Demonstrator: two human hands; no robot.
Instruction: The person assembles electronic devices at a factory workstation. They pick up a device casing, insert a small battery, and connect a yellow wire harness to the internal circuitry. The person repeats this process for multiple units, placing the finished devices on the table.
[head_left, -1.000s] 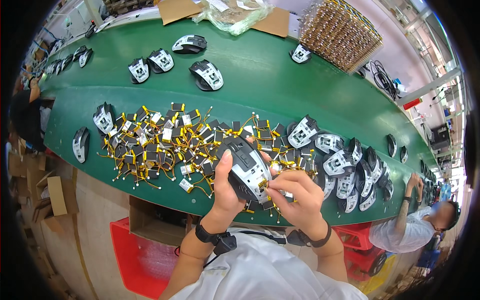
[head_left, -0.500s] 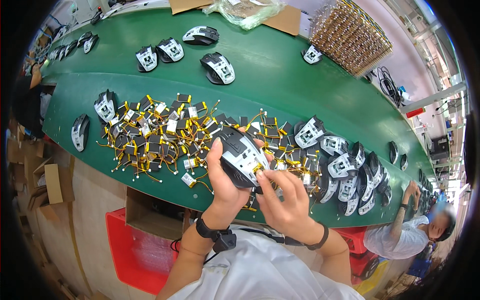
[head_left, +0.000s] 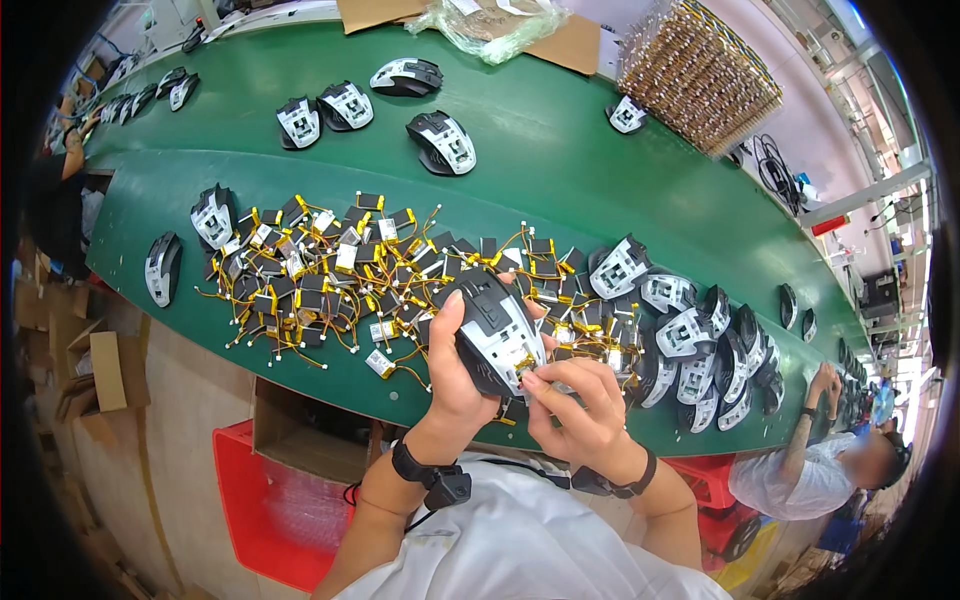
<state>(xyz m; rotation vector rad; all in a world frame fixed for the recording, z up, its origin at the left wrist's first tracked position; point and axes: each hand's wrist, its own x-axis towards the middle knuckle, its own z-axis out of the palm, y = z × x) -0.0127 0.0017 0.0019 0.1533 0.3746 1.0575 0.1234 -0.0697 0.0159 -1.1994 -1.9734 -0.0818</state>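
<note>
My left hand (head_left: 460, 375) is closed around a half-assembled computer mouse (head_left: 488, 318), black with a white inner frame, tilted over the table's near edge. Thumb and fingers clasp its two sides. At its lower right end, a bit of yellow tape and thin wire (head_left: 523, 363) shows in the frame. There my right hand (head_left: 585, 405) pinches with thumb and forefinger; what lies between the fingertips is too small to make out. Just beyond, a wide heap of small battery packs (head_left: 320, 290), with yellow tape, thin wires and white plugs, covers the green table (head_left: 560, 140).
Open mice crowd in a pile (head_left: 690, 335) to the right; others stand at the left and back. A tall stack of brown strips (head_left: 700, 75) is at the back right. Below the table are a red bin (head_left: 235, 500) and a cardboard box (head_left: 300, 430). Another person (head_left: 800, 480) sits at right.
The mouse and both hands have shifted slightly right and down, and the mouse has turned to stand a little steeper. My right fingertips stay at its lower end.
</note>
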